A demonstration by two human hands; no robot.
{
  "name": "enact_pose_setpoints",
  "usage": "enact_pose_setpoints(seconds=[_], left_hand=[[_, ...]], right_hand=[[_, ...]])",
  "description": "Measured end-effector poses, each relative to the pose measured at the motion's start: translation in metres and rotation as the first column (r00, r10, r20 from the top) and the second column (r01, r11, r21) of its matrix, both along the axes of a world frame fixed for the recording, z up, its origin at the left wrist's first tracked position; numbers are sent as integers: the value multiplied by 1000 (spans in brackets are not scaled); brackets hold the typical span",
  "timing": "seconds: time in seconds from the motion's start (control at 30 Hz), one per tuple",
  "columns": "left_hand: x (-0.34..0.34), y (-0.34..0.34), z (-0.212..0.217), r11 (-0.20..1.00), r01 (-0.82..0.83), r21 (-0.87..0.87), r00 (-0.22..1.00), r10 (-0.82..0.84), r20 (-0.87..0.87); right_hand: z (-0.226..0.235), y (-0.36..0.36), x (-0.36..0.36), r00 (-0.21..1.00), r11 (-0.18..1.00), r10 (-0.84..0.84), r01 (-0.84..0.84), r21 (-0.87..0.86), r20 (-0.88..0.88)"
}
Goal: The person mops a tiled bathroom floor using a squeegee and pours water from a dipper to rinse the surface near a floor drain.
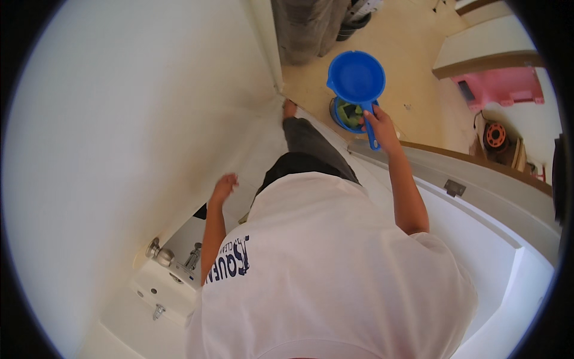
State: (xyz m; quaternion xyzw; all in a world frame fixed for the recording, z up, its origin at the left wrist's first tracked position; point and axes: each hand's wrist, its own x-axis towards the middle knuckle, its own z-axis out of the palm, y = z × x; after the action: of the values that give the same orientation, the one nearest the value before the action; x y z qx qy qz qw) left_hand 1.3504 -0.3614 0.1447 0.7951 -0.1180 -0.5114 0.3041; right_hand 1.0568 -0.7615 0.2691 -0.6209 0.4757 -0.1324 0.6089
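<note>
My right hand (381,129) is closed around the handle of a blue water dipper (357,75). The dipper's round bowl points away from me, and nothing shows inside it. Partly hidden below the dipper and hand, a blue bucket (335,115) stands on the floor by the doorway. Green cloth or a similar soft thing (348,112) lies in that bucket, along with something dark. On the left, my left hand (224,186) hangs beside my body near the white wall, its fingers loosely apart and holding nothing.
A white sink (156,287) with metal taps is at lower left. The white door (472,239) with a metal latch (454,188) stands at my right. Beyond the doorway are a grey draped thing (308,30), an orange-and-black reel (495,136) and a pink panel (502,85).
</note>
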Motion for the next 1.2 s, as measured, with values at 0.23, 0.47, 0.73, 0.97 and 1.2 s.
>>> enact_pose_setpoints(seconds=[0.23,0.47,0.73,0.97,1.2], left_hand=[[27,-141,25,975,174,-137,975,-190,-114],[-46,96,-43,954,123,274,929,-13,-369],[-50,208,-91,710,694,116,694,-703,155],[20,-93,-9,991,127,-31,991,-128,-31],[-6,-21,-33,991,27,133,972,5,-236]], right_hand=[[-6,36,-51,981,980,-160,171,101,-113],[0,26,-15,992,993,-91,97,66,-88],[10,9,23,999,1000,-8,8,-2,38],[-7,32,-29,990,995,-91,94,27,-109],[6,35,-33,982,984,-158,166,66,-107]])
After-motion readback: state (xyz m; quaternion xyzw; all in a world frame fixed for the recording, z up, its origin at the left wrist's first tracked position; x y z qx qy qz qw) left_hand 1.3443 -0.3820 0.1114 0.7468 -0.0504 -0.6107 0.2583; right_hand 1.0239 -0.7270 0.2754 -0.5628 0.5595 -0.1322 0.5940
